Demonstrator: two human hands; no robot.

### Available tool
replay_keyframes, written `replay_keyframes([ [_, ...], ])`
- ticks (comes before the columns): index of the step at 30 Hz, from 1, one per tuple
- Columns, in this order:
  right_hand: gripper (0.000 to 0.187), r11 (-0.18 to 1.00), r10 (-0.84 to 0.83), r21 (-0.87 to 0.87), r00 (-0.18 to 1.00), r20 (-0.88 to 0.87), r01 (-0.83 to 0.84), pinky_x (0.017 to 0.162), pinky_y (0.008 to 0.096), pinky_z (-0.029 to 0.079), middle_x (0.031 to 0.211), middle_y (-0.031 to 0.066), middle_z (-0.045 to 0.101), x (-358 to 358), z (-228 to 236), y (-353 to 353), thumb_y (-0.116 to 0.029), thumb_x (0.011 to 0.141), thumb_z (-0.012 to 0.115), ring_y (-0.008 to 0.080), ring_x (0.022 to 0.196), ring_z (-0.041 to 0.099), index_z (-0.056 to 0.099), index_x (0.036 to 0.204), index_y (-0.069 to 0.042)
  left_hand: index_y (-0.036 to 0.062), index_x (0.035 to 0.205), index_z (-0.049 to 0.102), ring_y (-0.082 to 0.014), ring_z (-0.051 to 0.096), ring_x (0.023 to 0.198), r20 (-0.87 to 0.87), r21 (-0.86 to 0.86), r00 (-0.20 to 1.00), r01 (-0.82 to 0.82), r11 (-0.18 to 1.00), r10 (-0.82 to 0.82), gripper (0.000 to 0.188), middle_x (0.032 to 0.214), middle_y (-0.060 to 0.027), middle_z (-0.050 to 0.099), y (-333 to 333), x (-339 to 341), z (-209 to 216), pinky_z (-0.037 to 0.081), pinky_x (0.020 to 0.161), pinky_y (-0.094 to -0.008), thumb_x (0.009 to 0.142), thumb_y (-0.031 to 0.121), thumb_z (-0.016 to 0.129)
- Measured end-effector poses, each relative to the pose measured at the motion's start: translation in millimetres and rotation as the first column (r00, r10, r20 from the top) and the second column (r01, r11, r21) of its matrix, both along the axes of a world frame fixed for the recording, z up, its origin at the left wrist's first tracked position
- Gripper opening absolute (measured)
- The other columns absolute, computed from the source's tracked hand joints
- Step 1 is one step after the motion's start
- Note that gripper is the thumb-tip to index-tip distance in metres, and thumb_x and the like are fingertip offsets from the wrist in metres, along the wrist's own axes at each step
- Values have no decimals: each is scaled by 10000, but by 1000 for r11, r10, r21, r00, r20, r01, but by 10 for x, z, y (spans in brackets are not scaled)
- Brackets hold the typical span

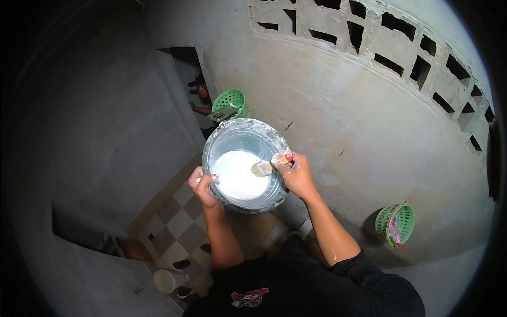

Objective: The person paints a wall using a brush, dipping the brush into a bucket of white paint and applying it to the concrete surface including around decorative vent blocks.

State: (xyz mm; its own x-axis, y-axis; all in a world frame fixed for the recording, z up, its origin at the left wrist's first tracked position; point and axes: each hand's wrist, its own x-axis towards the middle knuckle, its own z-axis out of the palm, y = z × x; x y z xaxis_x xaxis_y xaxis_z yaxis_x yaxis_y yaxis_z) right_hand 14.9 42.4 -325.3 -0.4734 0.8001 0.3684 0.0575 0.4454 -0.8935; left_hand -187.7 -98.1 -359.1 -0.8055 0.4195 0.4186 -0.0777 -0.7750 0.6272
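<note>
A round, paint-smeared bucket (245, 127) of greyish, see-through plastic is held up in front of me. White paint (240, 182) covers its bottom. My left hand (203, 186) grips the bucket's left rim, thumb over the edge, with white smears on the fingers. In my right hand (296, 171) is a paintbrush (262, 168) with a red-tipped handle; fingers are closed around the handle. The brush's pale bristles point left, over the paint inside the bucket. Whether they touch the paint I cannot tell. White specks mark my right forearm.
Behind the bucket hangs a green basket (230, 100) near a doorway, where another person (202, 92) shows. A second green basket (395, 224) hangs on the right wall. Below left, a pale bucket (165, 281) and dark footwear (181, 263) lie on the checkered tile floor (179, 224). Vent blocks (388, 39) top the wall.
</note>
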Motion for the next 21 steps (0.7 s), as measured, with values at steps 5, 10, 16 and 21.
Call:
replay_keyframes([
  [5,144,995,1,101,1000,19,-3,717,353,530,840,179,730,34,14,-5,-88,858,747,257,752,704,726,938,30,30,653,540,-112,506,566,-12,18,1000,0,1000,1,46,667,-51,616,-12,15,16,410,575,-239,682,10,570],
  [10,145,984,10,177,1000,17,-13,719,359,531,879,191,730,80,1,12,-75,847,744,288,761,705,727,946,30,61,666,511,-121,541,567,-47,47,999,18,999,-16,80,699,-66,634,3,3,-11,461,565,-247,720,6,533],
  [16,160,968,58,242,998,34,-65,732,375,541,893,207,726,165,-47,25,-58,827,737,343,784,713,739,966,20,66,629,513,-98,497,551,7,102,1000,14,995,-15,100,660,-32,614,41,61,33,405,561,-235,682,4,571],
  [21,176,955,69,292,997,-24,-59,729,385,545,914,223,725,184,-190,-1,-54,818,732,362,827,723,747,982,6,95,609,466,-80,430,522,-37,42,999,-18,999,20,157,619,6,545,67,-33,27,336,523,-237,674,5,577],
])
